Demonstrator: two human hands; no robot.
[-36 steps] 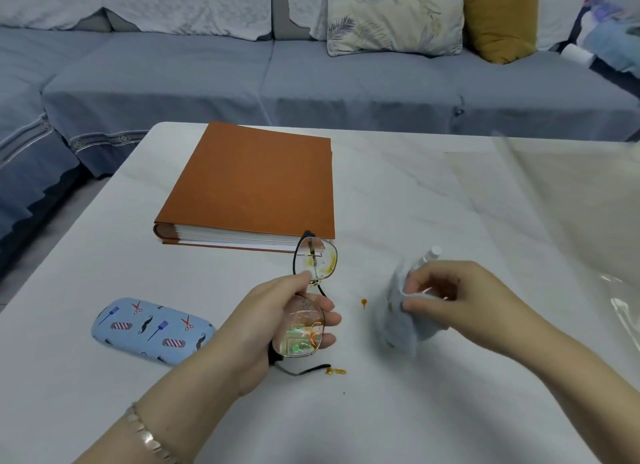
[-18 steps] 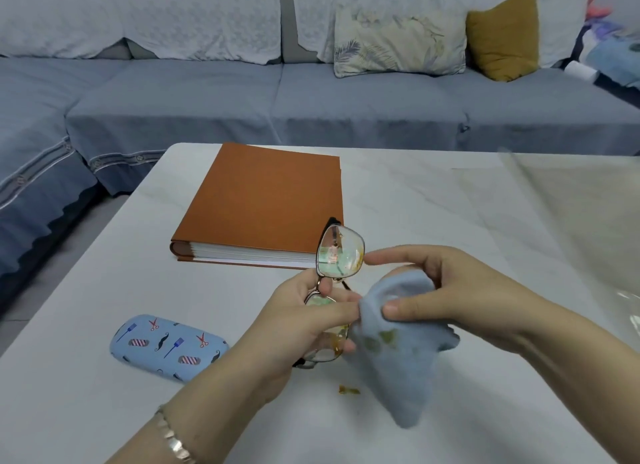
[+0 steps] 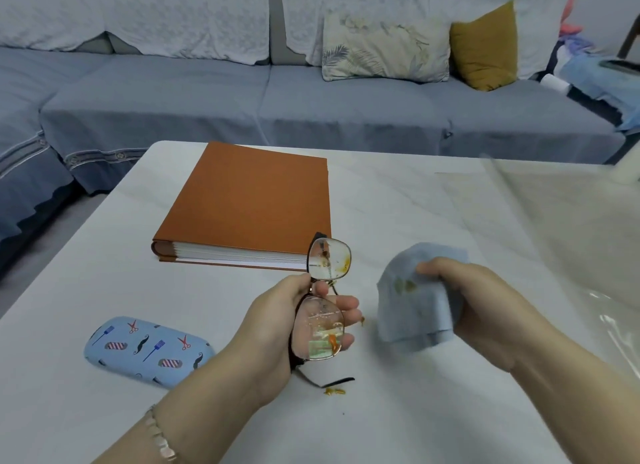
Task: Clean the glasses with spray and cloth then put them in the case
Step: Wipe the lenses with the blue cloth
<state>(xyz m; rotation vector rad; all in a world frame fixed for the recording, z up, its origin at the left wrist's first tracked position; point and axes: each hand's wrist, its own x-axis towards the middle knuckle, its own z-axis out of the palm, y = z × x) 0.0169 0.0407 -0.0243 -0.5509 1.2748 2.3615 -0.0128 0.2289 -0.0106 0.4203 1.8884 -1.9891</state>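
My left hand (image 3: 277, 325) grips the glasses (image 3: 329, 259) at the bridge, held upright above the white table (image 3: 415, 411). Both lenses carry orange smears and droplets. To the right, my right hand (image 3: 485, 311) holds a light blue cloth (image 3: 415, 311) draped over its fingers, a small gap away from the glasses; the cloth has a yellowish stain. The light blue patterned glasses case (image 3: 145, 351) lies shut on the table at the left of my left wrist. No spray bottle shows.
A thick orange album (image 3: 249, 204) lies behind the glasses. Small orange spots (image 3: 334, 391) mark the table under my left hand. A clear plastic sheet (image 3: 571, 238) covers the table's right side. A grey-blue sofa (image 3: 311, 107) with cushions runs behind.
My right hand lifted the cloth off the table, brought it up against the glasses, and has now drawn it back to the right. The left hand has kept hold of the glasses.
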